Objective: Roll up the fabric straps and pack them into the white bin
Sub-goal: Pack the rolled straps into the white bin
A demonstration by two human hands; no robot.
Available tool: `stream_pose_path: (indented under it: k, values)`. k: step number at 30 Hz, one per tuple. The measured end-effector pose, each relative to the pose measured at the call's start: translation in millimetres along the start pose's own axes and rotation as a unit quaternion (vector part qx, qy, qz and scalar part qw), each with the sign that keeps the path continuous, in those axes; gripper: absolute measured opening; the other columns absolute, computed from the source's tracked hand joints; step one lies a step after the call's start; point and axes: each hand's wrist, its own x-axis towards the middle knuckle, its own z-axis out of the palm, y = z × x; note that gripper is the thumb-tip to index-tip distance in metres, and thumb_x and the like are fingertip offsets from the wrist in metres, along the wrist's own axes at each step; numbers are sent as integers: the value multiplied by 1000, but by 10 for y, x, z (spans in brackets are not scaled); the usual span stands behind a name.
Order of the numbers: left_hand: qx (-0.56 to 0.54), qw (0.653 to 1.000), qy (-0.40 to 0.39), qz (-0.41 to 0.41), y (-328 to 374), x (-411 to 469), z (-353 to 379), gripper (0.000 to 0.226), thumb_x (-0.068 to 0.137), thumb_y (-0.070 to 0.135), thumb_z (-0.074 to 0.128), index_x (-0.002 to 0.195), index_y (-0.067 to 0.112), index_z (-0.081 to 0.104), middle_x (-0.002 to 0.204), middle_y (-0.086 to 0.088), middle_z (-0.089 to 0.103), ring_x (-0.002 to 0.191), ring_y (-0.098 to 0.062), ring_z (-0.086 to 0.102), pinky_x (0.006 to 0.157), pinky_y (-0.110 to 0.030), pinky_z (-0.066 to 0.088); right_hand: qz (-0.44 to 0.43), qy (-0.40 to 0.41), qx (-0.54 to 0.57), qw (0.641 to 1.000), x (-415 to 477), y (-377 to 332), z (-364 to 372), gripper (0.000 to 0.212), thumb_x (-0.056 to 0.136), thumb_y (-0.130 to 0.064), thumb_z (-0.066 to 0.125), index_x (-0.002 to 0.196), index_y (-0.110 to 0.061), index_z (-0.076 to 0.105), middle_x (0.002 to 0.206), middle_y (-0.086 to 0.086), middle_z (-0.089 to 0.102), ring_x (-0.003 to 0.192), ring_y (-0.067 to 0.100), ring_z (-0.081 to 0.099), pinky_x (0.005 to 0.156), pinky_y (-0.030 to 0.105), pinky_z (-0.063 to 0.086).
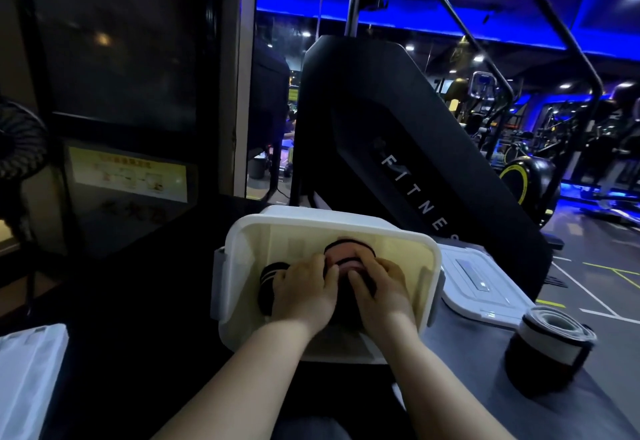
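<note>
Left hand [304,289]: inside the bin, fingers curled over the left side of the pink roll.
Right hand [381,289]: inside the bin, fingers bent around the roll's right side.
Pink roll [346,259]: held between both hands, near the bin's middle.
Striped roll [268,278]: black and white, in the bin's left part, just beside the left hand.
Bin [242,232]: white, uncovered.
Lid [485,287]: flat, right of the bin.
Third roll [550,339]: on the table, right of the bin.

Left hand [304,296] and right hand [384,292] are bare
</note>
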Motion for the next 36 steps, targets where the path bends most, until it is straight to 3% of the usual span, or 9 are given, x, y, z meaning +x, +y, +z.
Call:
stream_pose_path:
  k: [4, 8, 11, 15, 19, 25, 31, 36]
  values:
    - [-50, 998, 24, 35, 21, 24, 27, 40, 103, 38, 33, 139, 25, 40, 137, -1, 53, 124, -24, 49, 102, -35, 35, 6, -5, -13, 1000, 16, 6, 37, 45, 99, -40, 48, 142, -38, 41, 149, -1, 26, 128, 21, 42, 100, 24, 33]
    - [-107, 991, 11, 77, 17, 50, 74, 43, 104, 35, 31, 147, 29, 35, 149, 6, 43, 132, -16, 43, 104, -28, 35, 1, 2, 9, 1000, 8, 15, 69, 40, 101, -36, 43, 140, -45, 39, 160, -16, 6, 141, 15, 27, 102, 21, 23]
    - [-100, 992, 14, 82, -3, 61, 96, 43, 103, 40, 31, 145, 30, 38, 145, 6, 48, 128, -18, 47, 100, -29, 39, -24, 15, 42, 999, 23, 35, 98, 37, 103, -30, 40, 137, -43, 44, 156, -17, 25, 137, 9, 34, 102, 18, 24]
    - [-60, 994, 36, 88, 4, 85, 136, 44, 103, 41, 30, 144, 29, 40, 137, 2, 56, 121, -22, 53, 95, -33, 43, -45, 37, 63, 996, 38, 63, 121, 33, 104, -26, 37, 130, -41, 51, 137, -19, 50, 118, -2, 45, 96, 13, 31]
    - [-34, 995, 37, 82, -11, 93, 174, 46, 103, 42, 29, 145, 27, 39, 134, -1, 58, 119, -26, 54, 94, -36, 44, -29, 45, 63, 997, 59, 105, 144, 36, 104, -26, 37, 137, -32, 50, 142, -12, 50, 129, 7, 44, 107, 21, 31]
    - [-17, 997, 34, 74, -30, 99, 220, 48, 102, 44, 28, 146, 26, 37, 132, -4, 60, 117, -29, 56, 93, -38, 44, -32, 41, 68, 996, 71, 117, 167, 36, 103, -24, 39, 135, -34, 51, 140, -14, 51, 126, 7, 46, 109, 29, 36]
    - [-23, 997, 40, 70, -16, 81, 234, 48, 102, 44, 30, 145, 26, 39, 137, 0, 57, 120, -26, 55, 97, -35, 43, -30, 43, 82, 995, 56, 97, 169, 33, 103, -23, 41, 131, -34, 53, 135, -16, 53, 119, 3, 47, 101, 19, 33]
    - [-26, 998, 15, 57, 21, 100, 206, 48, 102, 46, 29, 146, 27, 37, 141, 0, 53, 124, -26, 52, 101, -37, 42, -14, 35, 80, 996, 76, 67, 134, 33, 103, -23, 40, 133, -31, 52, 136, -15, 51, 120, 5, 46, 101, 18, 31]
